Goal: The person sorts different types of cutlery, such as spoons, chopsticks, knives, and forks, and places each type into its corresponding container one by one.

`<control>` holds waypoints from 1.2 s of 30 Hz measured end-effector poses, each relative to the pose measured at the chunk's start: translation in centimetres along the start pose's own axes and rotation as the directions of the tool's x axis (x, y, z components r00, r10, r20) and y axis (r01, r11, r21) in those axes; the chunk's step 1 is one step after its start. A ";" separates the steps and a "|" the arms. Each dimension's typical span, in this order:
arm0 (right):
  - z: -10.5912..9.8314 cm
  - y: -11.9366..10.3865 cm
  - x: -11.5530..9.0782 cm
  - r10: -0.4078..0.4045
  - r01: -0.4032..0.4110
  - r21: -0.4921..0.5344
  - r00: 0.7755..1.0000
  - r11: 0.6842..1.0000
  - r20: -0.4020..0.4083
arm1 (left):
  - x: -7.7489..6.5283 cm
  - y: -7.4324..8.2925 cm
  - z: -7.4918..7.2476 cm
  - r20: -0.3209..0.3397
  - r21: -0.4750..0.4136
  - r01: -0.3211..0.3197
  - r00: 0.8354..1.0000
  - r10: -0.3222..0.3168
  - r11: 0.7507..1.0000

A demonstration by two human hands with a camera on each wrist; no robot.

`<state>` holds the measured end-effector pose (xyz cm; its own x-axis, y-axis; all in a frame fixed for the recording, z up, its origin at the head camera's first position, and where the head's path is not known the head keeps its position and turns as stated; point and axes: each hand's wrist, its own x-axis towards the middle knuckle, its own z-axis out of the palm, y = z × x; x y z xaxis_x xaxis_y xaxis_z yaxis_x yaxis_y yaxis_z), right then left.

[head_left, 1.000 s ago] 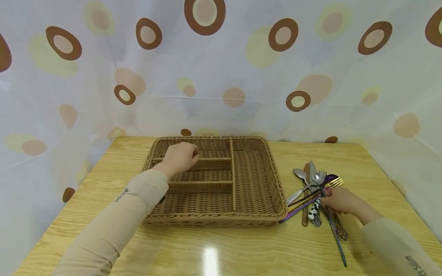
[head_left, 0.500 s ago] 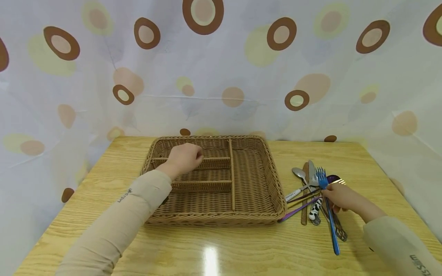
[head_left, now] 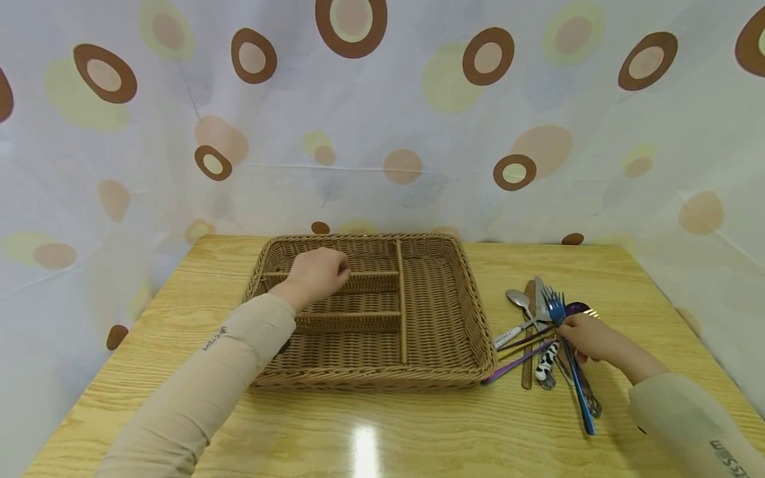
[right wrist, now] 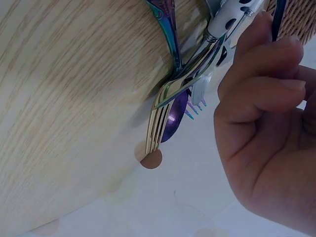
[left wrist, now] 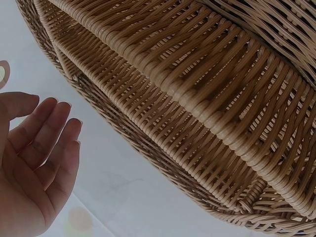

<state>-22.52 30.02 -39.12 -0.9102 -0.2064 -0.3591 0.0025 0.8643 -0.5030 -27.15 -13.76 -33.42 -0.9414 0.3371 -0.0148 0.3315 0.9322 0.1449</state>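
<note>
My right hand (head_left: 592, 337) pinches a blue fork (head_left: 578, 382) near its neck, tines pointing away and handle toward the table's front. Under and beside it lies a heap of cutlery: a spoon with a white handle (head_left: 508, 337), knives, a cow-spotted handle (head_left: 546, 362), a purple spoon and a gold fork (right wrist: 159, 116). Above the divided wicker basket (head_left: 370, 380) hovers my left hand (head_left: 319, 273). In the left wrist view its fingers (left wrist: 58, 131) are loosely curved and hold nothing. Only a dark bit of the fork's handle shows in the right wrist view.
The basket has three small compartments on the left and one long compartment (head_left: 439, 312) on the right. Its right side stands close to the cutlery heap. Behind the wooden table (head_left: 311, 431) hangs a spotted cloth (head_left: 382, 119).
The fork in my right hand has been lifted off the heap and turned, so its blue front shows. My left hand has shifted slightly right over the basket.
</note>
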 end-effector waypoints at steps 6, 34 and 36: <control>-0.3 -0.5 0.0 0.011 -0.013 0.095 1.000 0.995 0.023 | -0.1 0.0 -0.1 -0.006 0.002 -0.002 1.000 0.002 1.000; -2.0 -12.0 3.3 -0.112 0.048 0.318 0.976 0.947 0.187 | -1.0 2.0 -0.1 0.012 -0.222 0.005 1.000 -0.002 0.975; -1.9 -12.8 3.8 -0.119 0.048 0.340 0.974 0.939 0.191 | -1.3 2.7 -0.1 0.008 -0.278 -0.010 1.000 0.012 0.960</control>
<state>-26.75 19.01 -32.54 -0.8079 -0.3919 -0.4401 0.0991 0.6459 -0.7570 -25.02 -11.72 -32.88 -0.9367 0.3495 -0.0210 0.3100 0.8555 0.4147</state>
